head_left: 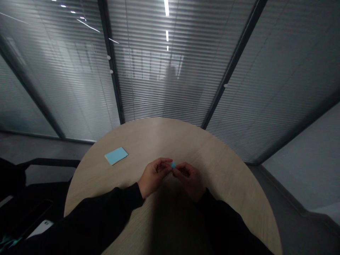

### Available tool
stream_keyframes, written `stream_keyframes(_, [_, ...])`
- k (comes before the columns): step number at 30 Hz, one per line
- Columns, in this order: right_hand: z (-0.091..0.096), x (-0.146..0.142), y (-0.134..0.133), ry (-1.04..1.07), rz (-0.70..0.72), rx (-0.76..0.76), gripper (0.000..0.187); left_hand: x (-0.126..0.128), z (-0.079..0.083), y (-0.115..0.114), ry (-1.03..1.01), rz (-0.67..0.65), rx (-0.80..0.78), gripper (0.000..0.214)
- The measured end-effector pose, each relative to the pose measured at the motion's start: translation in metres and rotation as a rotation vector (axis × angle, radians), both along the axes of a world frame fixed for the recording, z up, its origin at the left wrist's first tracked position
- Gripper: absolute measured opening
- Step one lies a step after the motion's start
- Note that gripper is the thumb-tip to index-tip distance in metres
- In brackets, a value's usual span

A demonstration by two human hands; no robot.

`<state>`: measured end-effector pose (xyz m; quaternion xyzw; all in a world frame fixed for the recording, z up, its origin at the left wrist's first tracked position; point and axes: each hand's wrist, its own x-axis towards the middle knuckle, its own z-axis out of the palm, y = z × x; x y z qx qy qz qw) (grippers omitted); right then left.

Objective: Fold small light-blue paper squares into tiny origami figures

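My left hand (153, 176) and my right hand (190, 179) meet over the middle of a round wooden table (228, 170). Both pinch a small light-blue piece of paper (173, 164) between their fingertips. The fingers of each hand are curled and closed on it. Most of the piece is hidden by the fingers. Black sleeves cover both forearms. A pad of light-blue paper sheets (116, 155) lies flat on the table, to the left of and beyond my left hand.
Glass walls with closed blinds (170, 88) stand right behind the table. A dark chair (39, 166) sits at the left edge of the table. A white object (41, 228) lies low at the left, off the table.
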<state>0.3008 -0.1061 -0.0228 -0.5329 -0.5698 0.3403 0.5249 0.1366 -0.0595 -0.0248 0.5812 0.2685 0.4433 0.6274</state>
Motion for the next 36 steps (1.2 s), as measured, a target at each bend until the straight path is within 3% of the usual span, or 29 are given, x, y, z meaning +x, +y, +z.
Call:
stream_keyframes(4, [0.004, -0.001, -0.001, 0.014, 0.057, 0.004, 0.024, 0.0, 0.005, -0.002, 0.034, -0.051, -0.049, 0.032])
stream_keyframes(9, [0.003, -0.003, -0.001, -0.036, 0.059, 0.032, 0.023, -0.001, 0.013, -0.006, 0.087, -0.002, -0.095, 0.025])
stream_keyframes(14, [-0.002, 0.0, 0.001, -0.039, 0.122, 0.007, 0.024, -0.002, 0.008, -0.002, 0.123, 0.02, -0.058, 0.03])
stream_keyframes(23, [0.007, -0.006, -0.004, -0.127, 0.087, 0.003, 0.025, -0.003, 0.0, 0.002, 0.05, -0.072, 0.022, 0.034])
stream_keyframes(26, [0.005, -0.003, -0.002, -0.147, 0.068, -0.005, 0.024, -0.003, 0.001, 0.001, 0.104, -0.049, -0.003, 0.034])
stream_keyframes(33, [0.009, 0.002, -0.002, -0.165, 0.195, 0.008, 0.027, -0.005, 0.007, -0.001, 0.048, -0.156, -0.076, 0.04])
stream_keyframes(36, [0.009, 0.003, -0.003, -0.195, 0.184, -0.016, 0.029, -0.006, 0.008, 0.0, 0.059, -0.161, -0.114, 0.039])
